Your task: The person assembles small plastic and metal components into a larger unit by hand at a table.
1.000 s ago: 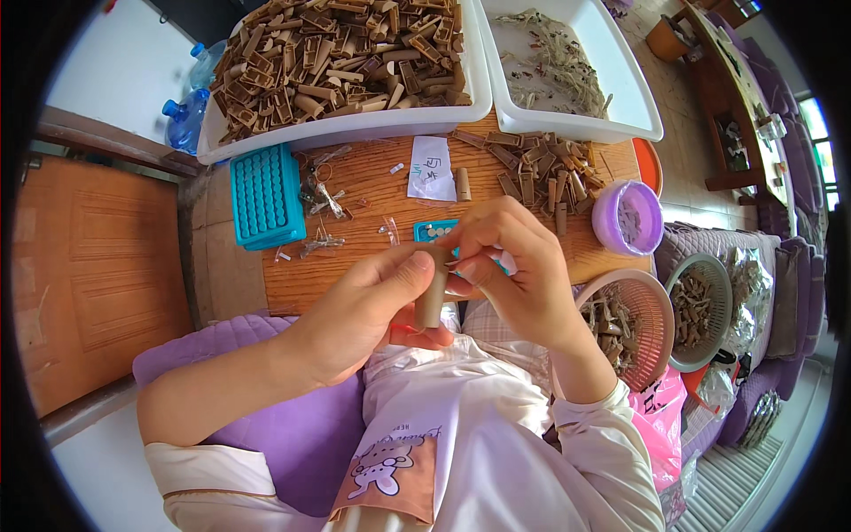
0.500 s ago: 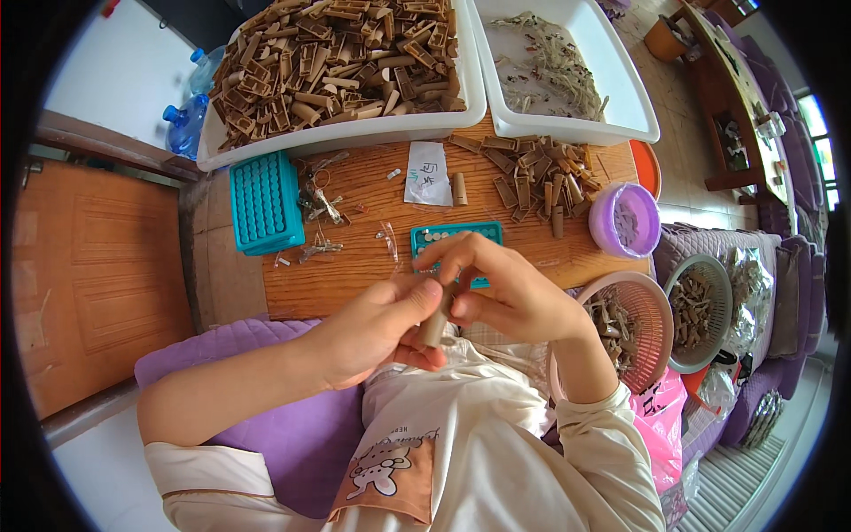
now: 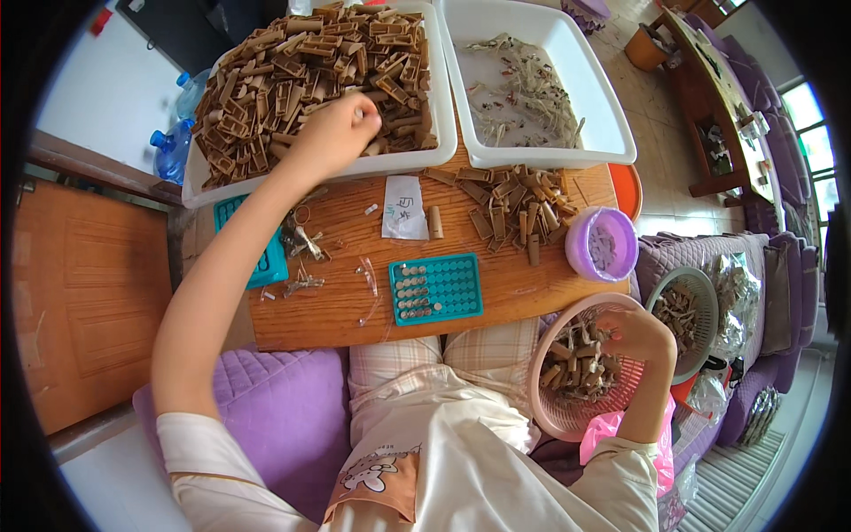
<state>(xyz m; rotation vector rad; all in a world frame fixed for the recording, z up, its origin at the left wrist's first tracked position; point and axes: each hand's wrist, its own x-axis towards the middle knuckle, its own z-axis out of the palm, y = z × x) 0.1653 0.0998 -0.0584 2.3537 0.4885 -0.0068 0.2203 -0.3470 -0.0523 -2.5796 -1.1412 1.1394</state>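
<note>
Brown, trough-shaped pieces (image 3: 266, 99) are being touched by the left hand (image 3: 335, 133), while the right hand (image 3: 636, 335) is being held over a round pink slatted basket (image 3: 626, 390).

The brown pieces are being contained in a white rectangular plastic bin (image 3: 403, 165), beyond and left of a teal rectangular slotted tray (image 3: 456, 285); the left fingers are being kept curled, but whether anything is being gripped cannot be told. The basket, right of the tray, is being filled partly by tan pieces and grey scraps (image 3: 576, 362); the right hand's grip cannot be told either. Small silvery discs (image 3: 410, 293) are being held in the tray's left slots. Beyond and right of the tray, a loose brown pile (image 3: 507, 208) is being supported by the wooden table (image 3: 332, 321).
</note>
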